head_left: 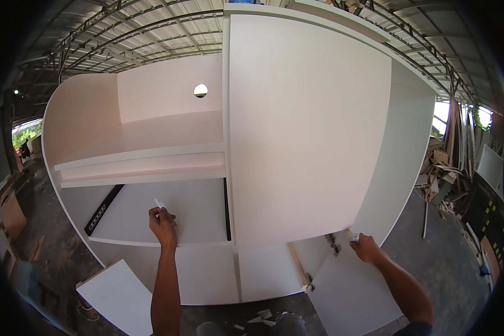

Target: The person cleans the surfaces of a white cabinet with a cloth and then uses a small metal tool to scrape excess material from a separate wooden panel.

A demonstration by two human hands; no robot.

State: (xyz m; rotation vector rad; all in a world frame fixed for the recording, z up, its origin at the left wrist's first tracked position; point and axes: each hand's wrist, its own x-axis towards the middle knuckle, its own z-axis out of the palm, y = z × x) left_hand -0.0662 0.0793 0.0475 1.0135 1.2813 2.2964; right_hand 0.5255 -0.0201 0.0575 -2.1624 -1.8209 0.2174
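Note:
A large white cabinet [308, 123] fills the middle of the view. My left hand [162, 225] is raised in front of its lower left opening, fingers closed around a small white piece [159, 203] whose kind I cannot make out. Black drawer slides [105, 208] are fixed on either side of that opening. On the right, my right hand [368, 248] grips another small whitish object [353, 237], its tip by the lower corner of the tall panel. Below it, a lower door [350, 294] hangs open, with metal hinges [332, 244] along its edge.
A loose white panel [119, 295] leans at the lower left. White scraps [261, 318] litter the floor by my legs. Heaped wood offcuts [443, 168] stand at the far right, and boards [11, 215] at the far left. A round hole [200, 91] pierces the cabinet's back panel.

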